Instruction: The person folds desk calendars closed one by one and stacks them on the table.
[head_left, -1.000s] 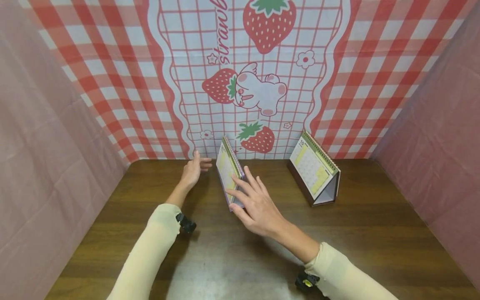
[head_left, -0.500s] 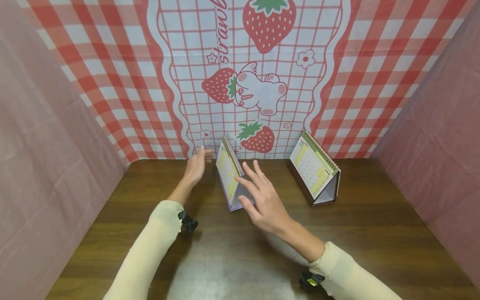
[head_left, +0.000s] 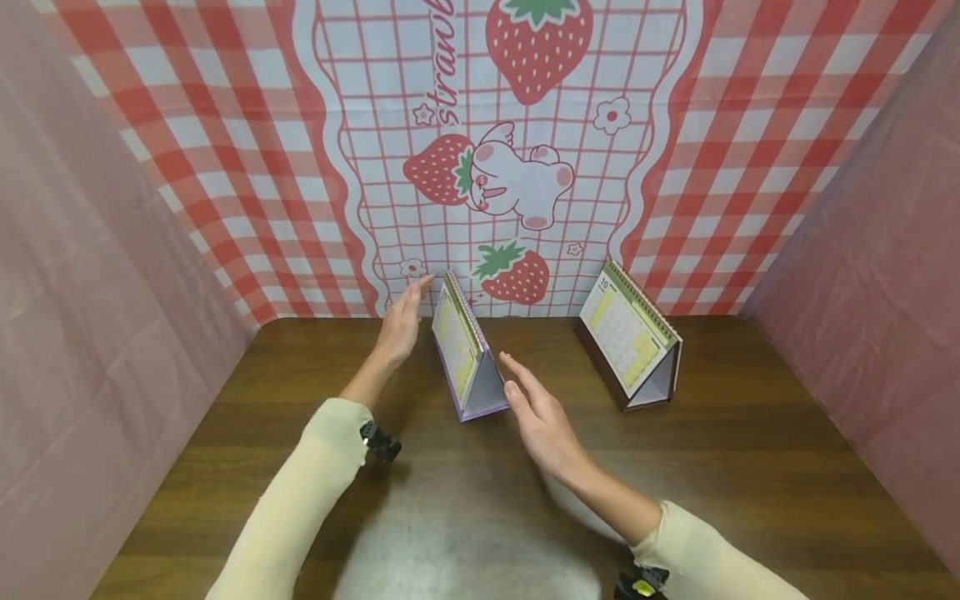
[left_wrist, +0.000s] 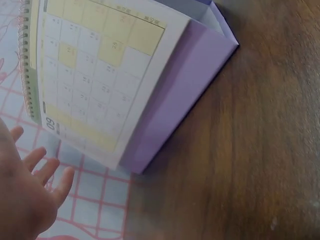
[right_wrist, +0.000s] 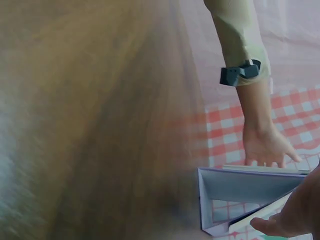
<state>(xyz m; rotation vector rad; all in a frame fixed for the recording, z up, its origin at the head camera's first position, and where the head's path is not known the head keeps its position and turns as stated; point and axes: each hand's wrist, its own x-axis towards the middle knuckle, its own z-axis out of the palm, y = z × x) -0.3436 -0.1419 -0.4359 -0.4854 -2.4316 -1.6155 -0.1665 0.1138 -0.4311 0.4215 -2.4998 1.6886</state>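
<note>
A desk calendar with a purple stand (head_left: 480, 400) stands tent-like on the wooden table, its page turned to the left. In the left wrist view that calendar page (left_wrist: 90, 75) reads 09. My left hand (head_left: 397, 329) is beside the page with fingers extended, apart from it. On the opposite side, my right hand (head_left: 543, 425) has straight fingers close to the stand's rear panel; whether they touch it I cannot tell. From the right wrist view, the hollow end of the purple stand (right_wrist: 245, 186) shows between both hands.
A second desk calendar (head_left: 626, 337), with a dark brown base and marked 10, stands to the right. Behind the table hangs a red-checked strawberry cloth (head_left: 517, 192). Pink cloth (head_left: 97, 292) lines both sides.
My right hand has drawn away from in front of the purple calendar to its right side. My left hand has moved slightly forward and right, its fingers straightening. The calendars stay in place.
</note>
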